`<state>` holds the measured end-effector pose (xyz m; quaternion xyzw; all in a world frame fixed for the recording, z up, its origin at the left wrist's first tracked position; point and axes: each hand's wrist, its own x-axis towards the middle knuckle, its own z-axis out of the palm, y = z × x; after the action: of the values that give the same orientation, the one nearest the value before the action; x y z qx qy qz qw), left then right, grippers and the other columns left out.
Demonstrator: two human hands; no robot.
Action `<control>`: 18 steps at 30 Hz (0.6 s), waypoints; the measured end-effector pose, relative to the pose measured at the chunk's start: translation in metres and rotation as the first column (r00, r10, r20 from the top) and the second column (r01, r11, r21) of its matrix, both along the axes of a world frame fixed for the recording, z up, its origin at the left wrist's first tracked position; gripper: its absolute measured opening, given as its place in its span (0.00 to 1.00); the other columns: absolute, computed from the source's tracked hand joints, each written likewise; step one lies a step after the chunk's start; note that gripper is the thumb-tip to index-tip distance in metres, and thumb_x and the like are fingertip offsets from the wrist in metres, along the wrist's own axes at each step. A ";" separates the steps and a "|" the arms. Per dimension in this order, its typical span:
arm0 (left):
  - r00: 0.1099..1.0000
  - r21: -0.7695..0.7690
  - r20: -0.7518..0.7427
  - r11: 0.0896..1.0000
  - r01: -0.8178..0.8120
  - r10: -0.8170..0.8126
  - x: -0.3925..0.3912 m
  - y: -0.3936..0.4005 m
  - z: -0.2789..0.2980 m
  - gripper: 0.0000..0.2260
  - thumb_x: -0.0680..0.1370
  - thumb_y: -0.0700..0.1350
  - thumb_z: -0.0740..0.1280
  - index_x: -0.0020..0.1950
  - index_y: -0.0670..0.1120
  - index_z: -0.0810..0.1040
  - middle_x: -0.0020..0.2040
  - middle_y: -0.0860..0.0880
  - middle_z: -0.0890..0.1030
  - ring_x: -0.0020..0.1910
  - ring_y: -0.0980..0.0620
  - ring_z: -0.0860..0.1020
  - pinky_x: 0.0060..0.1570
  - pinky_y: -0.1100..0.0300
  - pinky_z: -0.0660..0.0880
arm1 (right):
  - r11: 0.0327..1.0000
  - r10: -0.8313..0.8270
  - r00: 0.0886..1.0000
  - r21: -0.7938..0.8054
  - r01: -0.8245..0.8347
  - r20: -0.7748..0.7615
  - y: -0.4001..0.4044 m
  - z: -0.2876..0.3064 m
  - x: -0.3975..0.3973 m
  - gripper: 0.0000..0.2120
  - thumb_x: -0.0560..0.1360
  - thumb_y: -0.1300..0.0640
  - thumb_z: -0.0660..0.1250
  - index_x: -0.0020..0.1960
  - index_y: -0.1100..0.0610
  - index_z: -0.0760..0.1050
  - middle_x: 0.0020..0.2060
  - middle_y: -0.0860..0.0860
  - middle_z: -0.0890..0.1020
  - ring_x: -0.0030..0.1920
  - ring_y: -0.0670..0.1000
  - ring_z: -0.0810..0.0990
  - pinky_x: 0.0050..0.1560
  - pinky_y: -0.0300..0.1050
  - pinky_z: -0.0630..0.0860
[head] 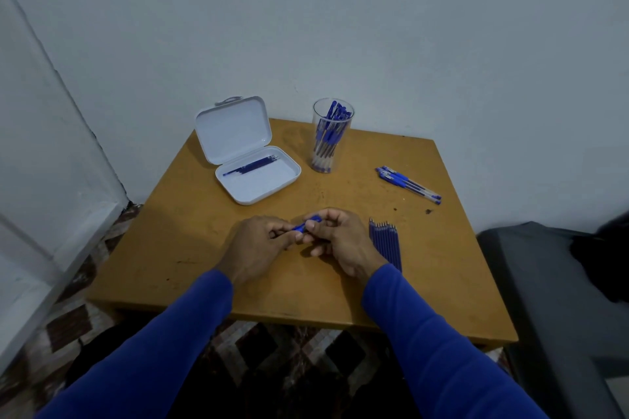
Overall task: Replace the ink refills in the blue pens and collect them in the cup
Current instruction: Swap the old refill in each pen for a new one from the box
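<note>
Blue pen [304, 224], mostly hidden, is pinched by left hand [258, 241] and right hand [340, 241], apparently both ends.

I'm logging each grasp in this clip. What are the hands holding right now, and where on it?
Both hands, left hand and right hand, pinch one blue pen between fingertips, one at each end; only its middle shows.
</note>
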<state>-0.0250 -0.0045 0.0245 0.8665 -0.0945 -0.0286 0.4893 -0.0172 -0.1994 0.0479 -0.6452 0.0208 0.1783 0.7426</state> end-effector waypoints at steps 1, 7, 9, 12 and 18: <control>1.000 0.002 -0.001 1.000 -0.007 0.007 0.000 0.000 0.000 0.01 0.77 0.52 0.72 0.47 0.57 0.85 0.38 0.59 0.83 0.39 0.62 0.79 0.38 0.71 0.71 | 1.000 0.001 1.000 0.000 -0.001 -0.001 0.000 0.000 0.000 0.09 0.79 0.64 0.69 0.58 0.65 0.78 0.43 0.60 0.85 0.39 0.51 0.84 0.33 0.39 0.81; 0.999 -0.013 -0.039 1.000 -0.011 0.010 0.001 0.000 -0.001 0.02 0.77 0.50 0.73 0.46 0.56 0.85 0.37 0.59 0.83 0.37 0.63 0.79 0.36 0.71 0.70 | 1.000 0.011 1.000 0.004 -0.011 0.004 0.000 -0.003 0.000 0.09 0.80 0.64 0.67 0.58 0.66 0.78 0.44 0.61 0.86 0.40 0.53 0.85 0.34 0.39 0.82; 0.999 -0.007 -0.046 1.000 -0.003 0.002 0.003 0.002 -0.003 0.03 0.78 0.51 0.72 0.45 0.55 0.85 0.37 0.58 0.83 0.38 0.60 0.79 0.38 0.67 0.71 | 1.000 0.017 1.000 -0.004 -0.017 0.006 0.000 -0.003 0.000 0.09 0.80 0.64 0.67 0.59 0.66 0.77 0.45 0.62 0.86 0.41 0.53 0.86 0.34 0.40 0.82; 0.999 0.000 -0.050 1.000 0.019 -0.019 0.006 0.004 -0.006 0.04 0.78 0.52 0.72 0.46 0.54 0.86 0.37 0.56 0.84 0.40 0.57 0.80 0.42 0.58 0.76 | 1.000 0.029 0.999 -0.002 -0.029 0.014 0.000 -0.004 0.000 0.09 0.80 0.65 0.67 0.59 0.68 0.76 0.45 0.63 0.86 0.41 0.53 0.86 0.33 0.40 0.82; 0.998 0.010 -0.046 0.999 0.032 -0.032 0.007 0.003 -0.006 0.05 0.78 0.51 0.72 0.48 0.52 0.86 0.37 0.56 0.84 0.39 0.59 0.81 0.41 0.67 0.72 | 0.998 0.058 0.998 0.001 -0.058 0.027 -0.002 -0.006 0.001 0.08 0.80 0.65 0.66 0.58 0.67 0.76 0.46 0.64 0.85 0.41 0.53 0.87 0.32 0.40 0.81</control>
<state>-0.0182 -0.0013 0.0186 0.8667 -0.0970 -0.0567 0.4860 -0.0165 -0.2010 0.0414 -0.6474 -0.0082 0.1912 0.7378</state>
